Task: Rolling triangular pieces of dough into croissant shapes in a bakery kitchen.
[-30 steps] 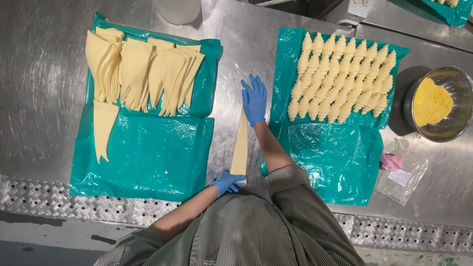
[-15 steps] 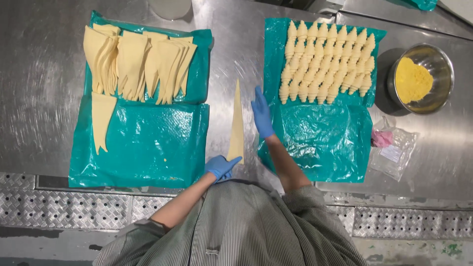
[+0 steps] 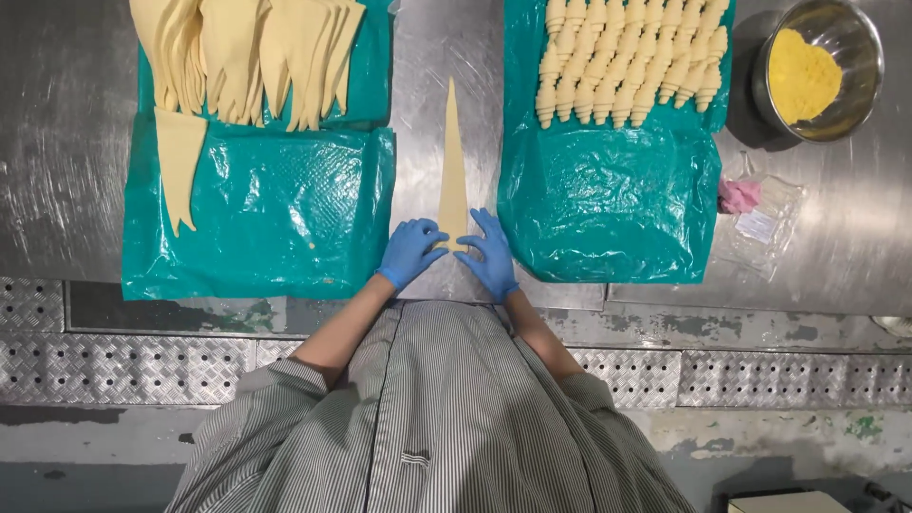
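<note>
Seen from above, your two hands in blue gloves meet at the near, wide end of a long, thin triangle of pale raw dough (image 3: 453,171) that lies flat on the scratched steel worktable (image 3: 66,133). Its point faces away from you, and it sits in the bare strip of metal between two sheets of teal plastic.

Your left hand (image 3: 410,250) rests at the left corner of the wide end, fingers curled loosely with the tips on the dough edge. Your right hand (image 3: 489,252) rests at the right corner, fingers spread flatter and angled inward. Neither hand is closed around the dough; the fingertips press or pinch its edge, and how firmly cannot be told.

On the left teal plastic sheet (image 3: 275,218), a pile of cut dough triangles (image 3: 247,57) overlaps along the far edge, and one single dough triangle (image 3: 178,161) lies apart near the sheet's left side, point toward you.

On the right teal plastic sheet (image 3: 608,204), neat rows of small rolled dough pieces (image 3: 632,57) fill the far part. To the right of that sheet stands a round metal bowl of yellow liquid (image 3: 815,71), and nearer you lies a clear plastic bag (image 3: 760,218) with something pink inside.

Your grey striped smock (image 3: 427,418) fills the bottom of the view.
</note>
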